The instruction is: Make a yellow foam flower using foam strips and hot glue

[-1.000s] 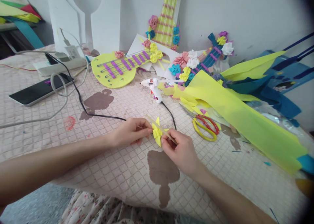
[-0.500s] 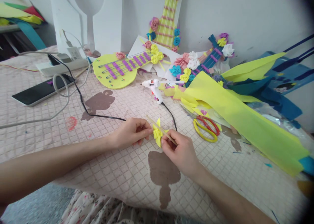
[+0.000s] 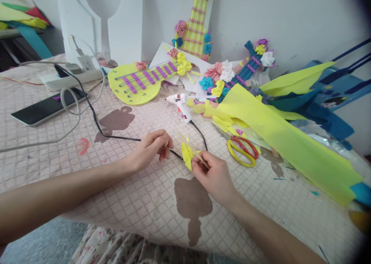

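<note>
Right hand (image 3: 214, 177): fingers pinch the stick (image 3: 193, 151) close behind the flower (image 3: 186, 156), lifting it just off the counter (image 3: 139, 206), I judge for free turning. Left hand (image 3: 149, 148) just beside it, fingers half-curled and empty, over the cable (image 3: 116, 137). Beyond: scissors (image 3: 242, 151), then glue gun (image 3: 182, 102), both handy.

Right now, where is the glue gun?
In the head view, the glue gun lies on the table past the right hand, between the yellow foam guitar on its left and the yellow sheets on its right.
</note>
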Demonstrator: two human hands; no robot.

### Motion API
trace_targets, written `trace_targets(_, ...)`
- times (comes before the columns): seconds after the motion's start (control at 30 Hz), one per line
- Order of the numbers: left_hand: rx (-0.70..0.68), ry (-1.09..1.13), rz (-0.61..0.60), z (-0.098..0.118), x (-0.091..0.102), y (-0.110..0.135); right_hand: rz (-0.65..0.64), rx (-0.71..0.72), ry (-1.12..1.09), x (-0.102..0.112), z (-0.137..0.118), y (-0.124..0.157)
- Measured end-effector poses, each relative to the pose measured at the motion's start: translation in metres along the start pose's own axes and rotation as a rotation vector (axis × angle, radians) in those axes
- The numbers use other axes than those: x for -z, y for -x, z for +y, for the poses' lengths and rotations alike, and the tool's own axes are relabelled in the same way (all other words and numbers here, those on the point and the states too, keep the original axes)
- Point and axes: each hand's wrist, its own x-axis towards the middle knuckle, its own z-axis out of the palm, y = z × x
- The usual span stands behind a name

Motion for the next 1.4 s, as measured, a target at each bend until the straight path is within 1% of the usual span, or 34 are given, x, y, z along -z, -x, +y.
trace_targets(0.07,0.025,0.033,-0.005,0.002,0.002,-0.003,0.001,-0.004,0.0,0.0,0.001,0.0)
trace_targets(0.13,0.05,0.015,-0.053,0.002,0.004,-0.004,-0.001,-0.006,-0.004,0.0,0.001,0.0)
trace_targets(0.17,0.041,-0.012,-0.078,0.001,0.004,-0.004,-0.003,-0.007,-0.008,0.0,0.001,0.0)
trace_targets(0.2,0.009,-0.053,-0.094,-0.001,0.003,-0.003,-0.003,-0.007,-0.011,0.0,0.001,0.0)
trace_targets(0.23,-0.049,-0.106,-0.081,-0.003,0.001,-0.001,-0.004,-0.007,-0.012,0.0,0.001,0.001)
trace_targets(0.27,-0.149,-0.176,-0.059,-0.005,-0.001,0.0,-0.003,-0.005,-0.01,0.0,0.0,0.001)
trace_targets(0.33,-0.299,-0.358,-0.002,-0.009,-0.005,0.004,-0.006,0.003,-0.002,-0.001,0.0,0.002)
trace_targets(0.4,-0.374,-0.477,0.01,-0.012,-0.009,0.006,-0.009,0.01,0.013,-0.003,0.0,0.003)
trace_targets(0.5,-0.426,-0.514,-0.014,-0.015,-0.011,0.006,-0.021,0.015,0.031,-0.006,0.0,0.005)
trace_targets(0.57,-0.43,-0.511,-0.025,-0.017,-0.011,0.005,-0.032,0.016,0.04,-0.007,0.001,0.006)
trace_targets(0.67,-0.389,-0.494,-0.034,-0.021,-0.011,0.004,-0.04,0.015,0.039,-0.008,0.0,0.007)
trace_targets(0.8,-0.307,-0.421,-0.071,-0.024,-0.009,0.004,-0.072,-0.007,-0.083,-0.002,-0.002,0.006)
trace_targets(0.87,-0.286,-0.4,-0.081,-0.023,-0.009,0.004,-0.033,-0.026,-0.136,0.004,-0.001,0.003)
trace_targets(0.97,-0.305,-0.418,-0.076,-0.019,-0.007,0.004,0.081,-0.042,-0.128,0.014,0.002,-0.003)
trace_targets(1.03,-0.321,-0.477,-0.059,-0.016,-0.005,0.004,0.129,-0.048,-0.103,0.018,0.006,-0.008)
trace_targets(1.13,-0.368,-0.605,0.01,-0.01,0.001,0.002,0.153,-0.053,-0.067,0.021,0.01,-0.012)
trace_targets(1.23,-0.413,-0.675,0.075,-0.005,0.008,-0.001,0.117,-0.045,-0.041,0.021,0.013,-0.013)
trace_targets(1.33,-0.396,-0.709,0.11,-0.002,0.017,-0.005,0.056,-0.035,-0.052,0.019,0.016,-0.013)
trace_targets(1.4,-0.357,-0.725,0.147,0.0,0.023,-0.009,0.038,-0.039,-0.063,0.018,0.017,-0.013)
